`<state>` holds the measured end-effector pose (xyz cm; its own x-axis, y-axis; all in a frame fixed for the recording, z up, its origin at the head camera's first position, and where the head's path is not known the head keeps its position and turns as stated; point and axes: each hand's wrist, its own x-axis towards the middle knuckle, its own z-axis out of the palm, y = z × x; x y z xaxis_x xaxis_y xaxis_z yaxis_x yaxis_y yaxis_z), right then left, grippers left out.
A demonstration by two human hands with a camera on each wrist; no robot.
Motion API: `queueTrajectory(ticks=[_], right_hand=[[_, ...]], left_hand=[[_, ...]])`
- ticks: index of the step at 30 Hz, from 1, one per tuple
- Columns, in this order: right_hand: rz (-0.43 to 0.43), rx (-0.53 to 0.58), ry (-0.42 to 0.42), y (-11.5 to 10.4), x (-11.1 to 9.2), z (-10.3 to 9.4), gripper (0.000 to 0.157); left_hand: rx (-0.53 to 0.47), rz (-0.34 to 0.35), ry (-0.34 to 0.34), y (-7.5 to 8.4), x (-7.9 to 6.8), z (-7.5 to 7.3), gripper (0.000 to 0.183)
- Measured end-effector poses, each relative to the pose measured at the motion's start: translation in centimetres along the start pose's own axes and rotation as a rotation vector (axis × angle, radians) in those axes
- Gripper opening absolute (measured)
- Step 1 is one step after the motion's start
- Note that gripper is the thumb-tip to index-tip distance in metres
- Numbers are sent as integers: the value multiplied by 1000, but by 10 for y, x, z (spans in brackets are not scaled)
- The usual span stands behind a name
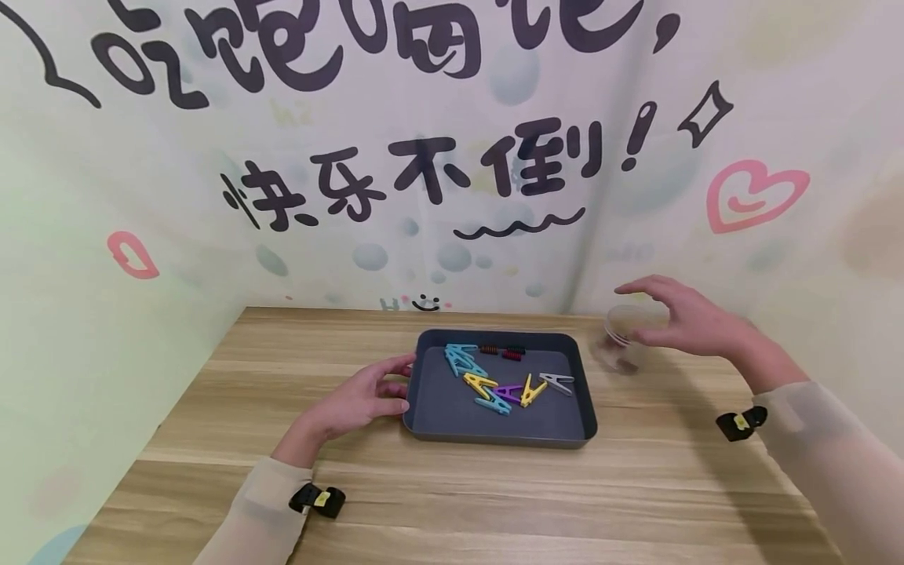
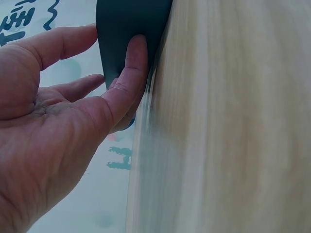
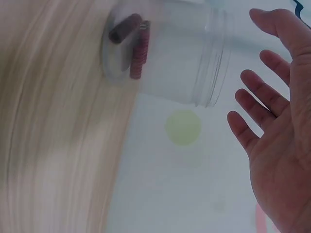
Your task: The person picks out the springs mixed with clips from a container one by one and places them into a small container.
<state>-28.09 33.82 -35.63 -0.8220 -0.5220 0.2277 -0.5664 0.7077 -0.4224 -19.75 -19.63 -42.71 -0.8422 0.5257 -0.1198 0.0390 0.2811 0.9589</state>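
My left hand [image 1: 370, 398] rests its fingertips against the left outer wall of a dark grey rectangular tray [image 1: 494, 434]. In the left wrist view, the thumb [image 2: 131, 73] lies along that wall. Inside the tray are clothespins in blue, yellow [image 1: 533, 390], purple [image 1: 507, 393] and grey [image 1: 557, 382]. Small coiled pieces, brown [image 1: 488, 349], red [image 1: 512, 355] and black, lie near its back wall. My right hand [image 1: 681, 318], fingers spread, hovers by the mouth of a clear jar [image 3: 180, 58]. The right wrist view shows a gap between them. Reddish coiled pieces [image 3: 139, 53] sit at the jar's bottom.
The wood-grain table [image 1: 452, 502] extends in front of the tray and to both sides. Behind it stands a printed wall sheet [image 1: 339, 267] with black lettering and pink hearts. The jar stands right of the tray, near the table's back edge.
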Motion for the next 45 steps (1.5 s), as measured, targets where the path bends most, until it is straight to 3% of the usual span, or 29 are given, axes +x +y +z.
queueTrajectory(ticks=[11,45], right_hand=[[-102,-34,-6,-20,23,8,56],[-167,-28,-214,-59,80,51,39]], left_hand=[[10,-1,2,1,1,0,74],[20,9,2,-1,1,0,74]])
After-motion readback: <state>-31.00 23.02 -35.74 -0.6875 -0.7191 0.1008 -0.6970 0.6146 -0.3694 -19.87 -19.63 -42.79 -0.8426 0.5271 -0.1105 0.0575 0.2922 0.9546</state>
